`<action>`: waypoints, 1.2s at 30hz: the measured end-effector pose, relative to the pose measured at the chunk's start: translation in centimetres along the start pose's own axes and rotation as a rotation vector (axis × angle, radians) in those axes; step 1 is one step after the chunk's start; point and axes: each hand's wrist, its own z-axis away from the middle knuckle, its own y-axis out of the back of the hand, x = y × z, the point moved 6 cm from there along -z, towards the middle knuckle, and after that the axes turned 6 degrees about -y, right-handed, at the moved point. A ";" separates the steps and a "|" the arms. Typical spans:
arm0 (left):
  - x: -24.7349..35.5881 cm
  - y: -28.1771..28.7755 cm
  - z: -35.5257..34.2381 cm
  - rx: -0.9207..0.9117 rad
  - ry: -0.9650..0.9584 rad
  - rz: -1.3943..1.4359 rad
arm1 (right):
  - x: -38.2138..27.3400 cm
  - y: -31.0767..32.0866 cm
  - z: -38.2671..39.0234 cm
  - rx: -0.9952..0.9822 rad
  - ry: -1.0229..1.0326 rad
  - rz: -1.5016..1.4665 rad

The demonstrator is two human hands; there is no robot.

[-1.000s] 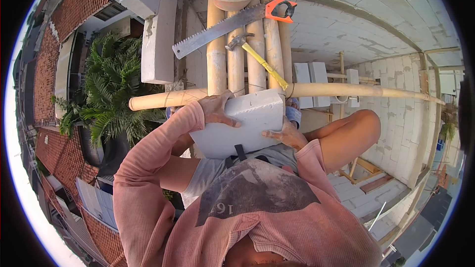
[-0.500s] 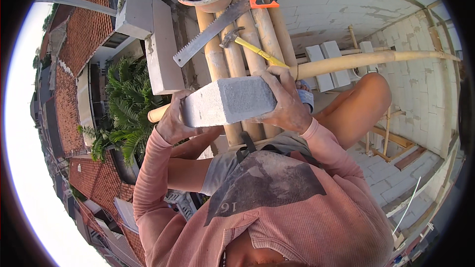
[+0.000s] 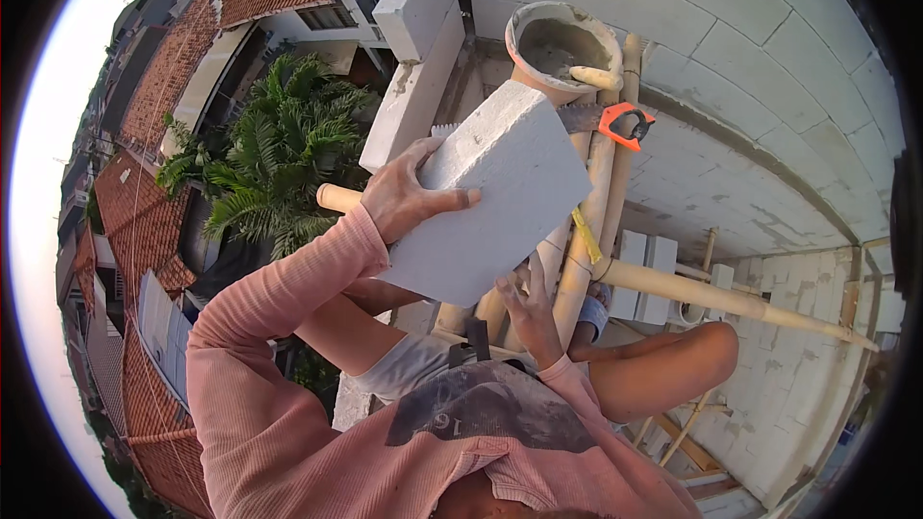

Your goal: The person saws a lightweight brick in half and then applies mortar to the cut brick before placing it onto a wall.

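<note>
A pale aerated concrete block point(image 3: 500, 187) is held up in front of me, tilted, with a broad face turned toward me. My left hand point(image 3: 409, 190) grips its left end, thumb stretched across the broad face. My right hand point(image 3: 534, 312) has its fingers apart at the block's lower right edge; whether the fingertips touch it is hard to tell. Behind the block lies a handsaw with an orange handle point(image 3: 626, 126), its blade mostly hidden. Only the yellow handle of a hammer point(image 3: 586, 235) shows past the block's right corner.
Bamboo poles point(image 3: 601, 168) form the platform under me. A bucket of grey mortar point(image 3: 562, 43) with a wooden-handled tool stands at the far end. A low block wall point(image 3: 413, 101) runs at the left, above palms point(image 3: 279, 149) and tiled roofs. A long bamboo pole point(image 3: 711, 293) crosses to the right.
The block has been tilted, so its broad face now shows. My right hand has come off its right end and dropped lower, fingers spread. The view has turned.
</note>
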 end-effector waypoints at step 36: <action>13.2 27.5 -40.4 0.297 -0.014 -1.334 | -28.7 -21.9 -44.5 0.276 0.965 0.343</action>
